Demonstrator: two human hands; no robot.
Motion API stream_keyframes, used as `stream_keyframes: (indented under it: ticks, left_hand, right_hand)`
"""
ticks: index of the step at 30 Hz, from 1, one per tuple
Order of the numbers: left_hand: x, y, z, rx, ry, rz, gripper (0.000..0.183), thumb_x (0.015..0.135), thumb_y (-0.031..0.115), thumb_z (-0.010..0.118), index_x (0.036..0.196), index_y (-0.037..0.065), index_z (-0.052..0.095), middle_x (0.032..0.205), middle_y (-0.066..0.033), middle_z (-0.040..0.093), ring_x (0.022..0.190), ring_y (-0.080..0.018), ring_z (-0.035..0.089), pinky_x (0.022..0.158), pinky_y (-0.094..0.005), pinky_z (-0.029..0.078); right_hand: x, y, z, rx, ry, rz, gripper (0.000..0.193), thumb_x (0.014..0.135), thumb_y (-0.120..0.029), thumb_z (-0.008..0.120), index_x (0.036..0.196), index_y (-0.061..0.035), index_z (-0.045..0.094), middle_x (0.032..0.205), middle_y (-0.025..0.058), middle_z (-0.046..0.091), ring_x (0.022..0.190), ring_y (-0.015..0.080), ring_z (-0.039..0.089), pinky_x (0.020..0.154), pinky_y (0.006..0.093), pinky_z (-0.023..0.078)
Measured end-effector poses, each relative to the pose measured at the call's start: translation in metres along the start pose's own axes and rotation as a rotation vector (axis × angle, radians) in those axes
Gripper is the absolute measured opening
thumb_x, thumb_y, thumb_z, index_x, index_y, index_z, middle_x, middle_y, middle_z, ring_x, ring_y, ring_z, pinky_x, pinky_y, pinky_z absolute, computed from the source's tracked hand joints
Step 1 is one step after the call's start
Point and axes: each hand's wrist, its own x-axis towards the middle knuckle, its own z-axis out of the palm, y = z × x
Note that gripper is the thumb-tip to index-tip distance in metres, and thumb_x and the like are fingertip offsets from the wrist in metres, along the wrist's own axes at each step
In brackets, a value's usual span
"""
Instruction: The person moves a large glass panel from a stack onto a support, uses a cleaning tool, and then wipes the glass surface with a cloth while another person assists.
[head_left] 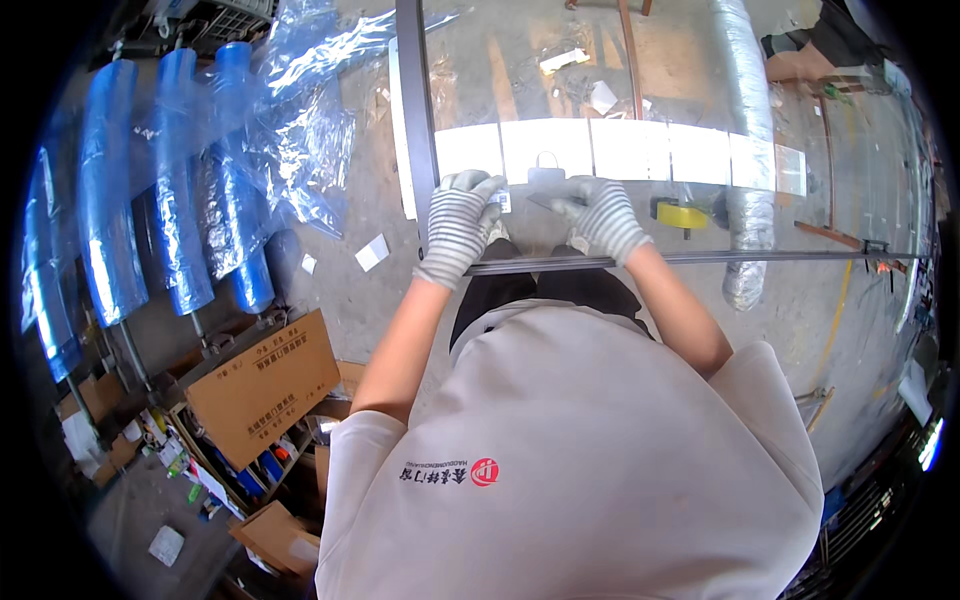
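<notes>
A large glass pane in a dark metal frame [416, 110] lies in front of my body. My left hand [455, 225], in a grey-and-white striped glove, rests at the frame's near left corner with its fingers bent together. Beside its fingertips is a small white label [504, 201]; whether the fingers grip it I cannot tell. My right hand [607, 218], gloved alike, reaches over the near frame bar [700, 257]. Its fingers are closed, pointing left, at a thin grey flat piece [541, 203] above the glass.
A yellow tool [681, 215] shows in the glass area right of my hand. A long plastic-wrapped roll [748, 130] lies further right. Several blue film rolls [110, 190] stand at left, above a cardboard box [265, 390]. Paper scraps [372, 253] lie on the floor.
</notes>
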Motion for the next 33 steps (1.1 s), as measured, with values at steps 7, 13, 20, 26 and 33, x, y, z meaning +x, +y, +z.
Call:
stream_keyframes:
  ticks: [7, 13, 20, 26, 33]
  left_hand:
    - [0.037, -0.007, 0.006, 0.044, -0.305, 0.176, 0.008, 0.074, 0.009, 0.057, 0.069, 0.005, 0.052, 0.069, -0.0139, 0.054, 0.069, -0.0331, 0.053, 0.063, -0.0435, 0.041]
    - [0.042, -0.005, -0.014, 0.032, -0.495, 0.404, 0.005, 0.073, 0.008, 0.059, 0.073, 0.005, 0.054, 0.076, -0.0146, 0.053, 0.075, -0.0342, 0.050, 0.066, -0.0437, 0.041]
    - [0.034, -0.020, 0.002, 0.182, -0.460, 0.306, 0.007, 0.068, 0.003, 0.058, 0.074, 0.006, 0.055, 0.071, -0.0138, 0.054, 0.068, -0.0334, 0.051, 0.064, -0.0420, 0.042]
    - [0.031, -0.031, 0.016, 0.217, -0.445, 0.152, 0.008, 0.082, 0.008, 0.052, 0.077, 0.002, 0.054, 0.066, -0.0158, 0.055, 0.059, -0.0290, 0.053, 0.055, -0.0354, 0.043]
    - [0.002, -0.028, 0.005, -0.395, -0.337, -0.369, 0.004, 0.084, 0.005, 0.053, 0.082, 0.002, 0.052, 0.065, -0.0071, 0.053, 0.054, -0.0124, 0.045, 0.054, -0.0253, 0.043]
  right_hand:
    - [-0.030, 0.019, -0.034, 0.270, 0.113, -0.075, 0.024, 0.080, -0.023, 0.061, 0.102, -0.0127, 0.065, 0.091, 0.0090, 0.065, 0.086, 0.0246, 0.062, 0.079, 0.0346, 0.048]
    - [-0.034, 0.027, -0.028, 0.191, 0.271, -0.153, 0.022, 0.081, -0.025, 0.056, 0.093, -0.0090, 0.065, 0.089, 0.0096, 0.062, 0.083, 0.0270, 0.059, 0.077, 0.0358, 0.046]
    - [-0.061, 0.042, -0.055, -0.365, 0.571, 0.014, 0.040, 0.078, -0.026, 0.059, 0.113, -0.0087, 0.054, 0.108, 0.0119, 0.054, 0.101, 0.0282, 0.052, 0.086, 0.0397, 0.043]
    - [-0.073, 0.014, -0.049, -0.259, 0.437, -0.081, 0.048, 0.080, -0.031, 0.057, 0.122, -0.0076, 0.048, 0.120, 0.0155, 0.049, 0.111, 0.0308, 0.047, 0.091, 0.0415, 0.041]
    - [-0.063, -0.011, -0.025, 0.007, 0.072, -0.240, 0.050, 0.080, -0.040, 0.058, 0.120, -0.0109, 0.050, 0.117, 0.0159, 0.053, 0.107, 0.0324, 0.052, 0.090, 0.0408, 0.041]
